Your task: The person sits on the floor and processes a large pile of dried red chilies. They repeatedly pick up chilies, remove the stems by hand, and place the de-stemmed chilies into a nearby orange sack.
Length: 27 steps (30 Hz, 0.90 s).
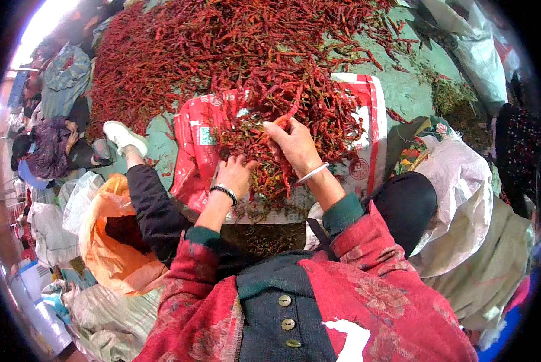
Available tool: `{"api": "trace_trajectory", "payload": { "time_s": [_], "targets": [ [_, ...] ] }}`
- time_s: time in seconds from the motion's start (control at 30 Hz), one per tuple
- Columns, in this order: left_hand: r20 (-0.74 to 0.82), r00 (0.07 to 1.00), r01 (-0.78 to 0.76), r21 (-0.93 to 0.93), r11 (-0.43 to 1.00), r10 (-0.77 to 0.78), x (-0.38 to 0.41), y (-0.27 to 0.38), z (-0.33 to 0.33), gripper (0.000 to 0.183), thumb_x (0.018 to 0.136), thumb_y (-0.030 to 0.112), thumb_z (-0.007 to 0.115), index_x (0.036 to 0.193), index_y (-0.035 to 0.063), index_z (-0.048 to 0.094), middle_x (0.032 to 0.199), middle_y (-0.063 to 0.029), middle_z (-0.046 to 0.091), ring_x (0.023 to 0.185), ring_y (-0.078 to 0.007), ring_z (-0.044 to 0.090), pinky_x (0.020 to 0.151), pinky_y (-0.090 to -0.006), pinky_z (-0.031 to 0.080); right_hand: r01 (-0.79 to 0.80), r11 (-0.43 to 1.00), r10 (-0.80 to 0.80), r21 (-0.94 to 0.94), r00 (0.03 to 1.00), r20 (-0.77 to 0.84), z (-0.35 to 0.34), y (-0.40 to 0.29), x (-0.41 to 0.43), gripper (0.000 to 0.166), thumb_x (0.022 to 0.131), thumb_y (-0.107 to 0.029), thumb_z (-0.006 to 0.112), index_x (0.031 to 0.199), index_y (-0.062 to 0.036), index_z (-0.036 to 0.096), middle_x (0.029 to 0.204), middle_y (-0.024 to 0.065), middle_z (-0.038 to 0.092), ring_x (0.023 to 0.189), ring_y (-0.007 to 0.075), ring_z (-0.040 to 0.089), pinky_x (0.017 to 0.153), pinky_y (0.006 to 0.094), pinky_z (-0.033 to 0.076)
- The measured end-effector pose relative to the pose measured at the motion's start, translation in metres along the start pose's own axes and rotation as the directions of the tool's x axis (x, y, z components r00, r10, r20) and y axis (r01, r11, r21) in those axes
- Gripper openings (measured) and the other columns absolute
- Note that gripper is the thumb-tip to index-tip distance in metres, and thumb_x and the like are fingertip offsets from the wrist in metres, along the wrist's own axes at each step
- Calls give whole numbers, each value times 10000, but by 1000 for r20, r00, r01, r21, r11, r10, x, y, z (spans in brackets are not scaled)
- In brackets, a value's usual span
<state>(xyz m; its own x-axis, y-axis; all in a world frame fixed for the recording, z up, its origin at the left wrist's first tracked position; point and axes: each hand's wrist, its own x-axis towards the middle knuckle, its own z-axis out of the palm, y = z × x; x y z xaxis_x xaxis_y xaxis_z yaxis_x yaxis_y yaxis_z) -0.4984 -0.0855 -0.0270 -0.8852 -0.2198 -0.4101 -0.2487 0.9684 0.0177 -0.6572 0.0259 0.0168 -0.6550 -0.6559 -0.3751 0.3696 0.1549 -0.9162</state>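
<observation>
A large heap of dried red chili peppers [198,45] spreads over the green floor and onto a red and white woven plastic sack [191,149] lying flat before me. My right hand [295,145], with a light bangle at the wrist, pinches a dried chili pepper [282,120] between thumb and fingers above the heap. My left hand [234,176], with a dark beaded bracelet, rests palm down at the near left edge of the chilies on the sack. Its fingers are bent, and whether they hold anything is hidden.
An orange plastic sack [100,244] stands open at my left, a white woven sack [460,181] at my right. Another person [48,145] sits at the far left. Plant debris [451,95] lies at the upper right.
</observation>
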Motion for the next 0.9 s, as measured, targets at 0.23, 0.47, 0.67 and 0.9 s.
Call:
{"api": "trace_trajectory", "payload": {
  "time_s": [0.23,0.47,0.67,0.9],
  "targets": [
    [-227,972,-77,-104,992,51,165,39,-13,367,875,212,459,1218,83,478,1230,-125,495,1109,-271,492,907,-423,408,202,961,-140,-189,944,298,22,-16,-14,314,778,-203,628,938,58,557,893,286,575,946,393,575,842,425,445],
    [-362,914,-193,4,981,181,147,-12,-25,113,796,159,538,878,136,612,882,-55,566,858,-231,565,743,-367,455,150,827,-220,-542,973,-67,-25,-10,25,333,807,-319,581,953,-20,571,835,202,633,788,368,619,683,436,487],
    [-446,824,-386,8,922,349,87,-8,-91,238,780,106,509,994,122,612,1028,-56,552,912,-238,553,783,-350,468,179,701,-108,-690,983,145,-33,27,36,460,738,-395,696,954,-1,599,891,204,643,846,341,625,738,434,470],
    [-621,701,-209,-649,731,-351,35,10,-109,269,842,187,608,1055,24,587,1057,-110,577,868,-230,608,727,-304,503,-230,915,85,332,913,399,-27,-18,9,175,858,-241,633,854,-75,574,632,-15,549,495,61,488,421,206,387]
  ]
}}
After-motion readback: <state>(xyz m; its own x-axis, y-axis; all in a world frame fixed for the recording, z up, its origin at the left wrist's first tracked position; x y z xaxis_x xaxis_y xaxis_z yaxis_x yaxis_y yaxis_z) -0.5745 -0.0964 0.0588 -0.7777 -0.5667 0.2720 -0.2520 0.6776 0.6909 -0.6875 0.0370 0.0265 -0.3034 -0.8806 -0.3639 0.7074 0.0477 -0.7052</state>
